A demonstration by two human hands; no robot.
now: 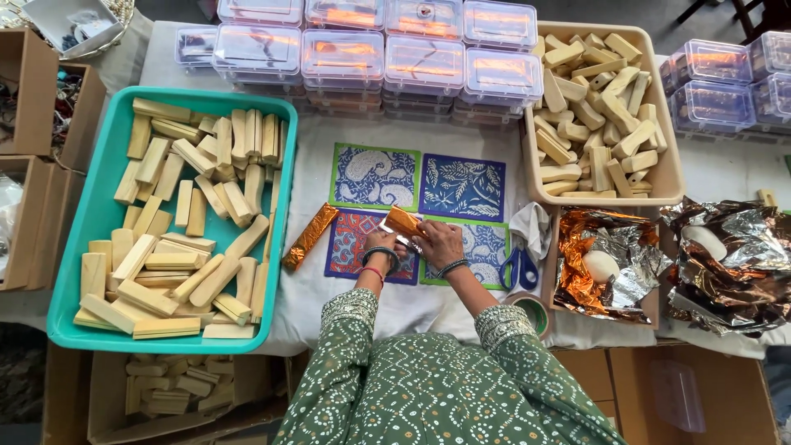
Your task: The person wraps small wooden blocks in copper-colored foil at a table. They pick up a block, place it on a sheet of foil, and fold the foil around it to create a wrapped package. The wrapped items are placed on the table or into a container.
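Observation:
My left hand (pixel 381 245) and my right hand (pixel 437 243) meet over the patterned cards (pixel 416 183) on the white cloth. Together they hold a small block half wrapped in copper foil (pixel 404 222), with a silvery foil flap showing under it. A finished copper-wrapped block (pixel 310 236) lies just left of my left hand. Both wrists wear bangles and the sleeves are green with white dots.
A teal tray (pixel 82 222) of pale wooden blocks sits at left, a beige tray (pixel 669 173) of blocks at upper right. Clear plastic boxes (pixel 362 45) line the far edge. Blue scissors (pixel 519 268), a tape roll (pixel 534 311) and crumpled foil sheets (pixel 610 259) lie at right.

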